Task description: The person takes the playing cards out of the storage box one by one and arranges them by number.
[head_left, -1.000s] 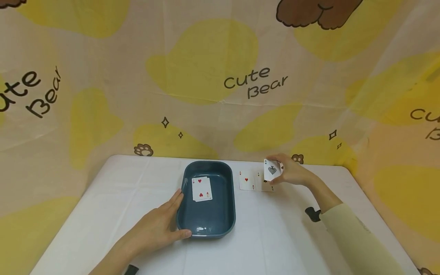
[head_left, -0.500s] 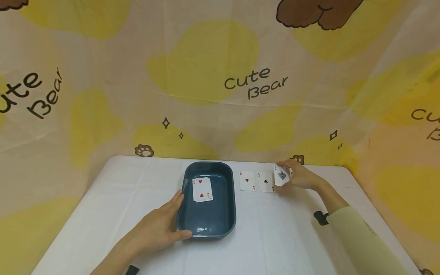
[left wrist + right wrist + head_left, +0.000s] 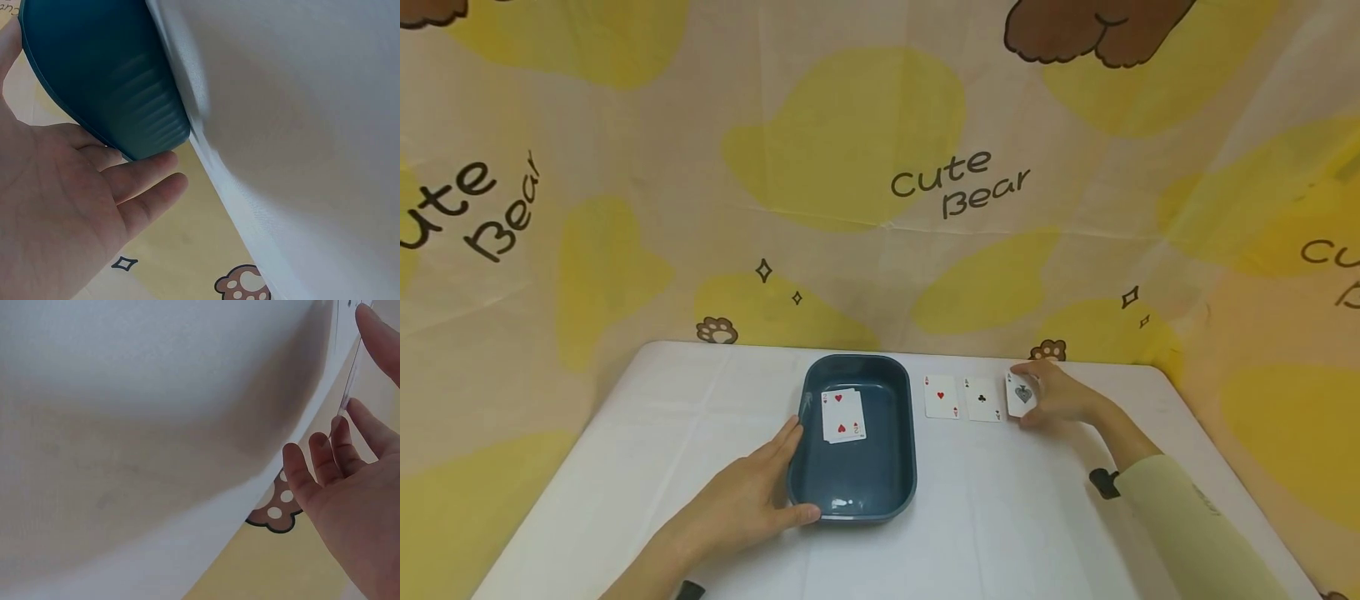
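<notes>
In the head view, my right hand [image 3: 1060, 394] pinches an ace of spades [image 3: 1021, 395] by its far and near edges, at the right end of a row of cards. Left of it lie an ace of clubs [image 3: 982, 400] and an ace of hearts [image 3: 941, 397], face up. The right wrist view shows the card edge-on between thumb and fingers. My left hand [image 3: 748, 492] rests against the left side of a dark blue tray [image 3: 853, 487], fingers extended and thumb at the near rim. Inside the tray, a two of hearts [image 3: 842, 415] tops a small stack.
A white cloth covers the table [image 3: 1000, 517]. Behind it hangs a yellow-patterned backdrop [image 3: 842, 133], close to the table's far edge. The row of cards lies between the tray and the right hand, near that far edge.
My right hand has carried the ace of spades rightward and down from above the ace of clubs, uncovering that card. The left hand and tray have stayed put.
</notes>
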The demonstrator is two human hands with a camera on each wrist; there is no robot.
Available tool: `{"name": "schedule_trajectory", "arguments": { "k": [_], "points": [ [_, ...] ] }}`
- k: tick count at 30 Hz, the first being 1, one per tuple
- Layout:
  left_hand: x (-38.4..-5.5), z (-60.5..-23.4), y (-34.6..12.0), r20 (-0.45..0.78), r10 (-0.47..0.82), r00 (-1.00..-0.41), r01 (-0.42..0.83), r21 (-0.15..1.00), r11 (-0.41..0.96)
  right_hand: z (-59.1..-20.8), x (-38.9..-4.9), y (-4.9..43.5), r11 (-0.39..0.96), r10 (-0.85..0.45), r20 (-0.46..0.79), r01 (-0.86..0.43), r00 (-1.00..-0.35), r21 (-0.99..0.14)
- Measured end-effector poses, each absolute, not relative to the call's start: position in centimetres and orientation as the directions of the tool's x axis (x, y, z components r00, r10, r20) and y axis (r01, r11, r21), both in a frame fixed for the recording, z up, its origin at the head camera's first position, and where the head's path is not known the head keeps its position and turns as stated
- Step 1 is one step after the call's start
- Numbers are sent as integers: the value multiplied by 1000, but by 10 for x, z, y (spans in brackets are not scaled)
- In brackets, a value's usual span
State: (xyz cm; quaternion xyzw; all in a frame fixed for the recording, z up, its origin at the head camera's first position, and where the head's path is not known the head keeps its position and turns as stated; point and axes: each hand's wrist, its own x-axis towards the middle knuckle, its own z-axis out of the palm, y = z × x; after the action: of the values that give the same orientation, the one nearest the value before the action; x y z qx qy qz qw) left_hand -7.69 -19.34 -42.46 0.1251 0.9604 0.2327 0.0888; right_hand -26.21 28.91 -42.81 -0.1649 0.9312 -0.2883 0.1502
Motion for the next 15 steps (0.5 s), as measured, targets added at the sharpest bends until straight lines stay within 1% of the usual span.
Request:
{"name": "schedule_trajectory", "arguments": {
  "k": [6,11,15],
  "points": [
    [-77,-423,-193,-119,284,-951,198,469,860,-436,-265,292,784,-386,-206,-202,-899,-587],
    [-77,-422,-192,-126,278,-952,190,469,863,-442,-267,294,799,-389,-193,-226,-900,-557],
    [-76,-422,-193,-111,291,-950,207,474,856,-444,-267,293,800,-397,-194,-234,-897,-553]
  ]
}}
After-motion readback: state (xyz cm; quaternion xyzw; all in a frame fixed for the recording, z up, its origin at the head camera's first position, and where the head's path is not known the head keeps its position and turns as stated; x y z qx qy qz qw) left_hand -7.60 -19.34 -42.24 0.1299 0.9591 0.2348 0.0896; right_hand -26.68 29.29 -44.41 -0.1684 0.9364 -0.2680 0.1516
